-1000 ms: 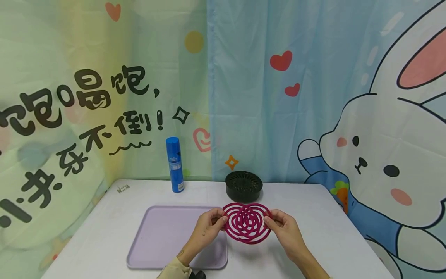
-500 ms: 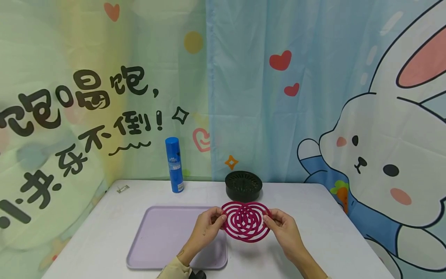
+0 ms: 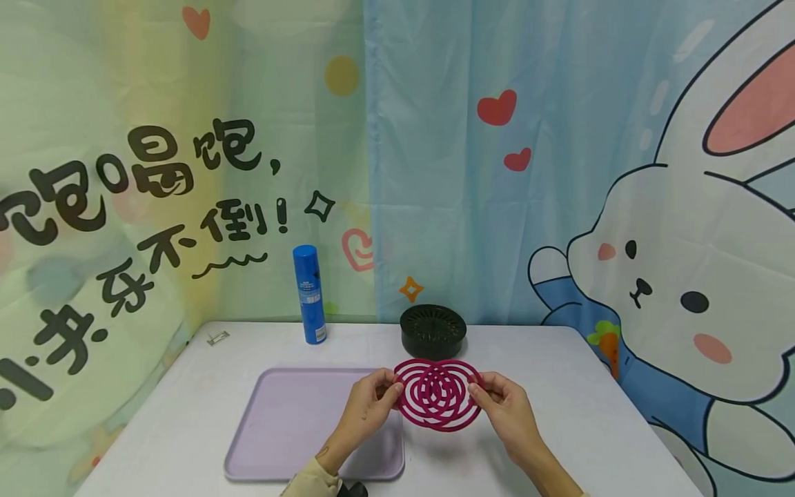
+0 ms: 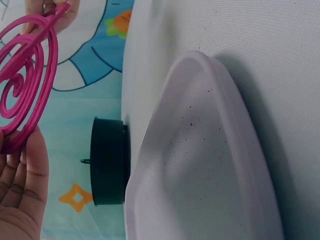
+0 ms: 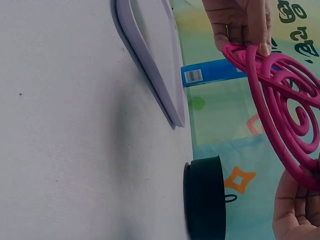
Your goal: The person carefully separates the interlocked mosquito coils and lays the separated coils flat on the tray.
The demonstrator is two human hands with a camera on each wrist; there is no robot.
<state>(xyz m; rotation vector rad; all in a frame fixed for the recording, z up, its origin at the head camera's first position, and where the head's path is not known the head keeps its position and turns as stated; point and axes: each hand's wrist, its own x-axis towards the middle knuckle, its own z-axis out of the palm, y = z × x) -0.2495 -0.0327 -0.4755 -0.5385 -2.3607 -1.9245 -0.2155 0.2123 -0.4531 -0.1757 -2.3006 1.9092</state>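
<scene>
Left grip (image 3: 371,402) and right grip (image 3: 509,406) pinch, raised.

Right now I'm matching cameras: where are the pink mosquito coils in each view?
Head: pink mosquito coils slightly right of centre, lower half.
Left wrist: pink mosquito coils upper left, cut by edge.
Right wrist: pink mosquito coils at right, cut by edge.
Shared landmark: round black tin.

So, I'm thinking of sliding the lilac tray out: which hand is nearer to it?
Left. The left hand, pinching the magenta mosquito coil, is over the right part of the lilac tray; the right hand, pinching the coil's other side, is out past the tray's right edge.
</scene>
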